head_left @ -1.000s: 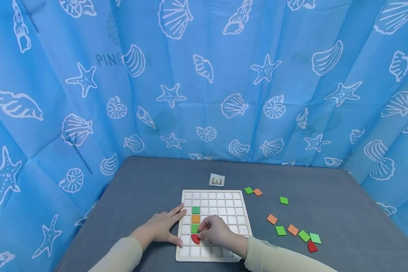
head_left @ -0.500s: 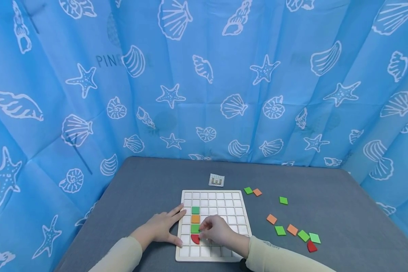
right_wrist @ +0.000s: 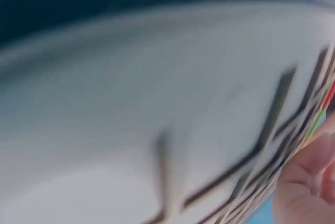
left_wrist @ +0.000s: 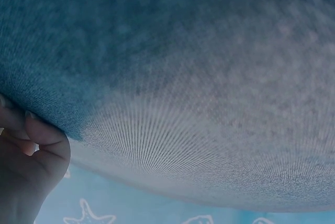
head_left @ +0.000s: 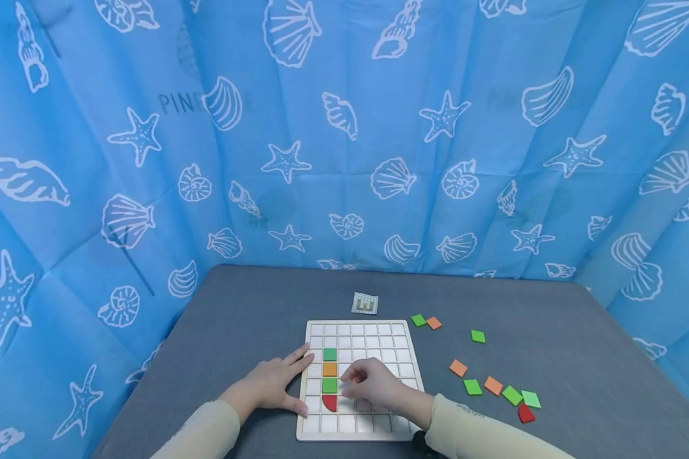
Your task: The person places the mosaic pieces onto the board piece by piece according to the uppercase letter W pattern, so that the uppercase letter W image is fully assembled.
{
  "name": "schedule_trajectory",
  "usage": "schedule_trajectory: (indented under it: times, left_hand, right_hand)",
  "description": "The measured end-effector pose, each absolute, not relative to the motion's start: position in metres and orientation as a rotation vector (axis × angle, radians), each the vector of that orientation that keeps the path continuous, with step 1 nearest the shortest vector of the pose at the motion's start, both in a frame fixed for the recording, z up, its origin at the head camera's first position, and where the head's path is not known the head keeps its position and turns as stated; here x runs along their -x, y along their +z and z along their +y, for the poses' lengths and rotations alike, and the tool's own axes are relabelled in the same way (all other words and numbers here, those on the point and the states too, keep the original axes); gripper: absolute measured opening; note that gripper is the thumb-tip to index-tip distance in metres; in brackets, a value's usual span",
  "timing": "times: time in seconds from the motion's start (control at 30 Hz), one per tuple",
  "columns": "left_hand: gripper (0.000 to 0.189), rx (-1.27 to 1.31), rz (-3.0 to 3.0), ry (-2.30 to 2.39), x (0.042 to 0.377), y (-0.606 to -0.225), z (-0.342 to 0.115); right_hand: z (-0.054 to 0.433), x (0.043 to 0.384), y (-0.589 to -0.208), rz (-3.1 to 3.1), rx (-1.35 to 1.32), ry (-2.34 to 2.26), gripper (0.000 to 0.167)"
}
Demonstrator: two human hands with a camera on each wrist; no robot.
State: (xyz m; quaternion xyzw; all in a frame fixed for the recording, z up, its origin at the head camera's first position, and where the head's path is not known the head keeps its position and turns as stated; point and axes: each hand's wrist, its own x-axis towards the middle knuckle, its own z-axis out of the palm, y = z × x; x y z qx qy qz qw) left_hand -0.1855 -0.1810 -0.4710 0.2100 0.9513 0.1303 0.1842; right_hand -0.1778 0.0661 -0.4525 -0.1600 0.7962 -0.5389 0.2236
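Note:
A white grid board [head_left: 379, 436] lies flat on the table. One column holds a dark green square tile [head_left: 330, 354], an orange square tile [head_left: 330, 369], a light green square tile [head_left: 330, 386] and a red quarter-round tile [head_left: 330, 403]. At the board's left edge rests my left hand [head_left: 272, 384], fingers spread and thumb against the rim. Just right of the red tile, over the grid, is my right hand [head_left: 373, 386]. Its fingers are loosely bent and no piece shows between them. The right wrist view shows only part of the right hand [right_wrist: 309, 182].
Beyond the board lies a small pattern card [head_left: 365, 303]. Loose tiles are scattered to the right: green ones [head_left: 473, 387], orange ones [head_left: 493, 386] and another red quarter-round piece [head_left: 526, 414]. A blue shell-print curtain [head_left: 344, 159] surrounds the grey table [head_left: 264, 306].
My right hand has drawn slightly right, away from the red quarter-round tile, which now lies fully visible in its cell. The left hand keeps its place at the board's edge.

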Motion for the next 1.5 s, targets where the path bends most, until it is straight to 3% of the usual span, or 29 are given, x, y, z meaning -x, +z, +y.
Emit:
schedule_trajectory:
  times: [0.6,0.87,1.5]
  left_hand:
    - [0.104,-0.598,2.667,0.389,0.185,-0.472,-0.190]
    - [0.103,-0.611,2.663,0.411,0.187,-0.473,-0.191]
    - [0.101,-0.633,2.642,0.394,0.188,-0.472,-0.183]
  right_hand:
    - [0.149,0.215,-0.427,2.400,0.377,-1.551,0.025]
    - [0.182,0.245,-0.425,2.553,0.558,-1.436,0.035]
    - [0.219,0.295,-0.456,2.847,0.419,-0.873,0.054]
